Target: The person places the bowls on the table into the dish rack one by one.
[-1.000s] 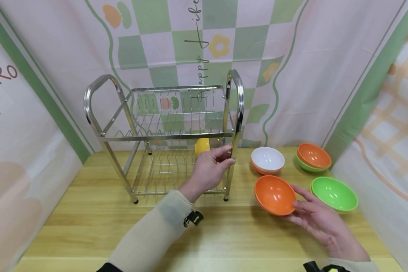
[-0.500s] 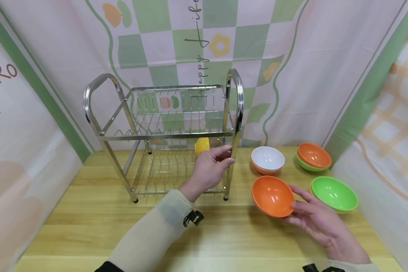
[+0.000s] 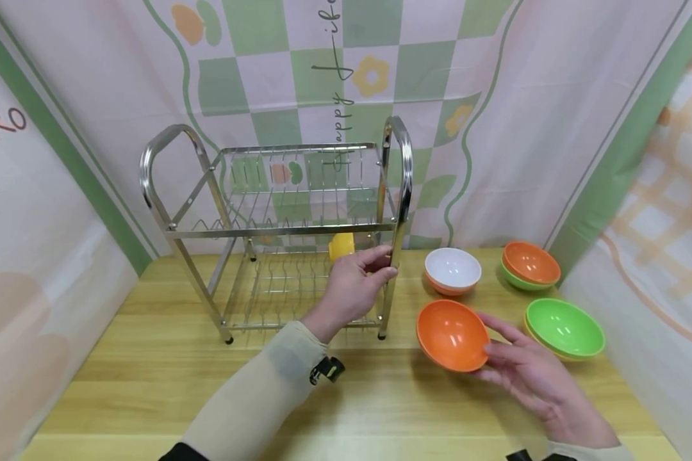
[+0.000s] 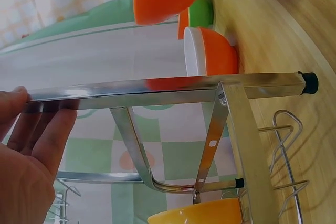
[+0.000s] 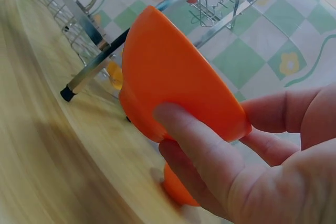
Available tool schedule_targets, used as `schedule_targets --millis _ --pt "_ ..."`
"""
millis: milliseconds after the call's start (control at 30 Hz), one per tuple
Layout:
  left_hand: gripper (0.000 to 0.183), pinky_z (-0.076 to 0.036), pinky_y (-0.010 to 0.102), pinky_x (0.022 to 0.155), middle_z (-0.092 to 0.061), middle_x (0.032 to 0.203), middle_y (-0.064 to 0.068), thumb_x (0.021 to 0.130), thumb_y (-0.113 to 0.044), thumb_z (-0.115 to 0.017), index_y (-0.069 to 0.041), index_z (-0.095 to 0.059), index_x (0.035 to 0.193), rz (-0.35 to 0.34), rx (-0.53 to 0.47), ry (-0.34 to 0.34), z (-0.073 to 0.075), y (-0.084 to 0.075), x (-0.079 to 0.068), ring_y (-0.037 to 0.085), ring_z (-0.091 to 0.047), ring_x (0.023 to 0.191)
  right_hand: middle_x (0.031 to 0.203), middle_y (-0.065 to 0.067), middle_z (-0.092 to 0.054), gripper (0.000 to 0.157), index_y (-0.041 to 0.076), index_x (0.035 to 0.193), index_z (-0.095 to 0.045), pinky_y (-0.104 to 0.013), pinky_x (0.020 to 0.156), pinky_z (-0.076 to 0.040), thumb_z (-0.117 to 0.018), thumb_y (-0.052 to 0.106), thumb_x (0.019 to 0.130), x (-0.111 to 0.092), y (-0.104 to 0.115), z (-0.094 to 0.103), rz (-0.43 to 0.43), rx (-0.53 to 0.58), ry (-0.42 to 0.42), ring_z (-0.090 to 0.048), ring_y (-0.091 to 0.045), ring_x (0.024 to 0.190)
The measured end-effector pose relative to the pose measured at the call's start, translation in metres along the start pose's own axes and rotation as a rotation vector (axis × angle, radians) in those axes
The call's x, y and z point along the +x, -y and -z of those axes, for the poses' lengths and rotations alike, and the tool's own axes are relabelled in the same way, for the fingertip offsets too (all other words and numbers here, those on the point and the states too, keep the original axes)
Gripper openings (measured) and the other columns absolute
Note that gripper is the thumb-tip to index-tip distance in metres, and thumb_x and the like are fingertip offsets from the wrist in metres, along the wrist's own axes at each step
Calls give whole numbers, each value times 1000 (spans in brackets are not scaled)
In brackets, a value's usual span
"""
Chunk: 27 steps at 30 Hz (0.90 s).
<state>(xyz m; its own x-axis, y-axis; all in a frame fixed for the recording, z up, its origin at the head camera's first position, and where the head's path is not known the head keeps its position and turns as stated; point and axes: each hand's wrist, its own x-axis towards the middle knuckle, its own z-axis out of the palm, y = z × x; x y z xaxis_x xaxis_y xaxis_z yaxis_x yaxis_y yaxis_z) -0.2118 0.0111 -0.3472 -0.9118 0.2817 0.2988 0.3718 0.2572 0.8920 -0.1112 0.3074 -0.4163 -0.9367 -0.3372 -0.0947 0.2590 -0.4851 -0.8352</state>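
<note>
One orange bowl (image 3: 452,336) within R grip (image 3: 536,381), prob. off table (image 3: 380,410), L grip (image 3: 352,288) round rack-post (image 4: 173,92)

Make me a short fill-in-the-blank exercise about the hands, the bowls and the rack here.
The right hand holds a bowl coloured ____.
The ____ hand grips the metal rack.
Directly beneath the orange bowl at the back right, the colour ____ shows.

Missing words: orange; left; green.

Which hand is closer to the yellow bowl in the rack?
Left. The left hand grips the rack post just in front of the yellow bowl; the right hand, farther right, holds an orange bowl.
</note>
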Motion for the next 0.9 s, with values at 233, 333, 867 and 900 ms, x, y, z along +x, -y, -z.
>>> schedule_targets --millis 233,333,867,900 --pt "40 -56 23 72 -69 101 -5 93 -17 -73 -19 -66 133 39 -3 12 -3 -2 -2 11 -65 92 126 -12 -60 49 20 131 -66 -51 89 -52 -43 -11 100 -1 0 -5 -11 -4 -21 -62 -36 110" --pt "43 -55 22 79 -68 112 -4 94 -17 -72 -18 -62 137 22 -29 22 -2 -4 -6 11 -65 102 125 -13 -60 49 21 130 -67 -51 89 -52 -44 -10 100 -1 1 -6 -19 -12 -26 -62 -35 110" --pt "90 -42 46 103 -19 160 -15 82 -43 -82 -50 -26 152 116 -145 87 35 -6 -73 19 -25 144 127 -14 -62 48 22 133 -65 -50 89 -52 -41 -8 103 -2 8 -19 -22 -31 37 -63 -34 111" --pt "89 -43 47 102 -21 159 -15 82 -40 -83 -49 -28 152 110 -172 93 35 -6 -77 20 -26 143 127 -14 -62 48 21 133 -64 -50 89 -53 -40 -7 103 -2 9 -21 -22 -28 44 -63 -34 110"
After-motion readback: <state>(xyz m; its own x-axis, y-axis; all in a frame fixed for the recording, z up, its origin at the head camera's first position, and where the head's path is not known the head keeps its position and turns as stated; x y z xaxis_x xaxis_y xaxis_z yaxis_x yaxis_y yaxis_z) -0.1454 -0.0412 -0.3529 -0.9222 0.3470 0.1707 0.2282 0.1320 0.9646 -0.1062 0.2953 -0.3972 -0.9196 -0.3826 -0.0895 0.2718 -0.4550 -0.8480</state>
